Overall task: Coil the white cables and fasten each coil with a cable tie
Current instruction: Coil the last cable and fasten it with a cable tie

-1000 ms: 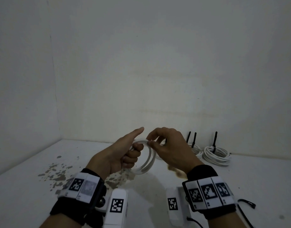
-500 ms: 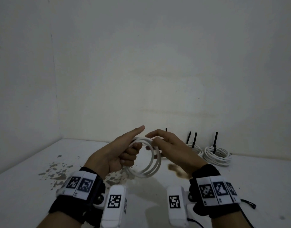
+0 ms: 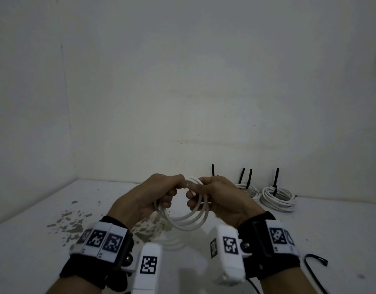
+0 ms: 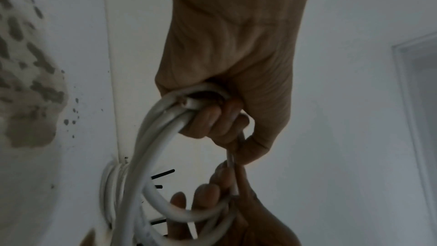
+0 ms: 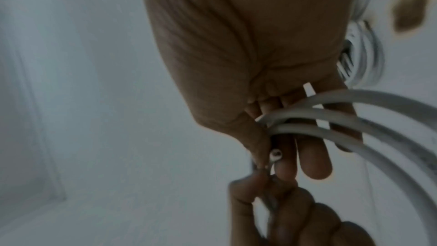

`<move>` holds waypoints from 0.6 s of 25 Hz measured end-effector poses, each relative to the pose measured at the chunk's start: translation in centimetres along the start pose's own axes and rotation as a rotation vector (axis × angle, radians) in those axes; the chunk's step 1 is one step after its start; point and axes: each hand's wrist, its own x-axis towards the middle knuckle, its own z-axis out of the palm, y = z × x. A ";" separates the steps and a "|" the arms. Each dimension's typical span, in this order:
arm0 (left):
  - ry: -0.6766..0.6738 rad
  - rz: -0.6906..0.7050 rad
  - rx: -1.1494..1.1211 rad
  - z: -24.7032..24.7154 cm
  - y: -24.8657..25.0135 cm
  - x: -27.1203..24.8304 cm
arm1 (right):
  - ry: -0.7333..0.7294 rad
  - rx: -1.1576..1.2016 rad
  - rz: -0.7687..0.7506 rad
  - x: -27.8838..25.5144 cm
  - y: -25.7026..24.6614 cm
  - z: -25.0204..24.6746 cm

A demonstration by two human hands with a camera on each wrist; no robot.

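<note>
coil (image 3: 188, 217) held up between both gripping hands (image 3: 182, 196).

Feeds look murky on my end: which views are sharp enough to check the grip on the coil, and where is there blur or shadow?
Head view: dim but sharp; both hands grip the white coil, its soft shadow on the table. Left wrist view: left hand clear, finished coils behind smeared. Right wrist view: right hand dark, motion-blurred throughout, edges bent by the wide lens.
</note>
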 end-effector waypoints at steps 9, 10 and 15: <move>0.207 0.086 -0.041 0.5 -0.5 0.8 | -0.007 0.272 -0.010 0.4 -0.1 0.2; 0.215 0.080 -0.103 0.5 -0.6 1.0 | 0.026 0.268 -0.038 0.6 -0.1 0.3; 0.133 0.059 -0.281 1.1 -0.5 1.0 | 0.095 0.287 -0.112 1.1 0.2 0.7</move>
